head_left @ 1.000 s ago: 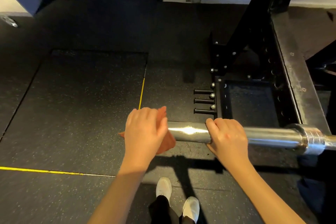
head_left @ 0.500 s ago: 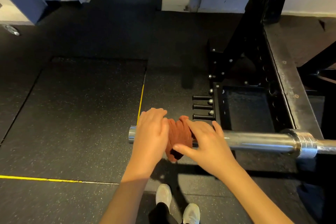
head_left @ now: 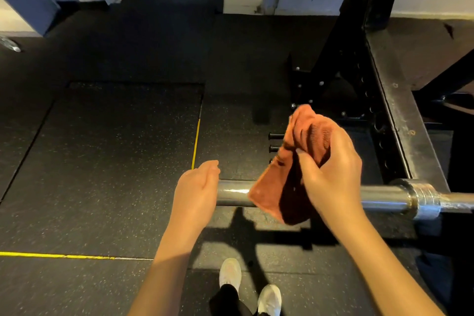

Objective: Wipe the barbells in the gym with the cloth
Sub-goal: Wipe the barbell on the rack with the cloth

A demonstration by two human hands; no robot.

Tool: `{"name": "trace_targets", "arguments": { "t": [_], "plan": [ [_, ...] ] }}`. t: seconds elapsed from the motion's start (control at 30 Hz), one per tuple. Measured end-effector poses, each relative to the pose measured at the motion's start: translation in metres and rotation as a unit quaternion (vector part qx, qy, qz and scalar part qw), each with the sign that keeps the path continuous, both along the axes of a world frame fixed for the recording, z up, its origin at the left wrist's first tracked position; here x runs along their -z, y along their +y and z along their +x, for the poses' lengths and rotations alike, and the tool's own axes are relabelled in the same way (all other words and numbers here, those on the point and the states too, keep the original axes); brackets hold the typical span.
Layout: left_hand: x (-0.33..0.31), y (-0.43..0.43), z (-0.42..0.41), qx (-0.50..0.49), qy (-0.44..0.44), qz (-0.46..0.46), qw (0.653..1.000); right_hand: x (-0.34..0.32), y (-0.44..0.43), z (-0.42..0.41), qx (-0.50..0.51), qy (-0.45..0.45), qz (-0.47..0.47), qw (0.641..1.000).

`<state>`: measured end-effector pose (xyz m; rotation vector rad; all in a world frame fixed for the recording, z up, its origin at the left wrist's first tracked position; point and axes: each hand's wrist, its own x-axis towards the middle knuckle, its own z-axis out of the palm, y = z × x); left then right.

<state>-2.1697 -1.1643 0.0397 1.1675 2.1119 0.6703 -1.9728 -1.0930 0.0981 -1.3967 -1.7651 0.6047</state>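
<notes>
The right hand [head_left: 331, 177] pinched the bunched rust-orange terry cloth [head_left: 269, 197] over the shiny steel barbell [head_left: 382, 199], at three o'clock of the slack, empty left hand [head_left: 196, 188]; a loose pinch might drop it

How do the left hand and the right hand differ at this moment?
The right hand grips the rust-coloured cloth; the left hand holds nothing. The right hand's fingers are curled tight, while the left hand's are loosely curved. The right hand is over the barbell partway along its sleeve; the left hand is at the sleeve's end, which it hides. Both hands are bare.
</notes>
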Motion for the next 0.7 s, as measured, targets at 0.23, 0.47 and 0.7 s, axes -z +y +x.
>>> {"name": "trace_targets", "arguments": {
  "t": [0.23, 0.47, 0.7],
  "plan": [
    [-0.002, 0.001, 0.001, -0.018, -0.031, 0.017, 0.999, 0.06, -0.04, 0.024, -0.283, -0.132, 0.015, 0.95],
    [-0.014, 0.007, 0.003, -0.074, -0.038, -0.04, 0.996, 0.046, -0.036, 0.007, -0.164, -0.075, -0.136, 0.974],
    [-0.004, 0.015, -0.001, 0.081, 0.242, -0.102, 0.961, 0.064, -0.04, 0.031, -0.148, -0.371, -0.037, 0.916]
  ]
}}
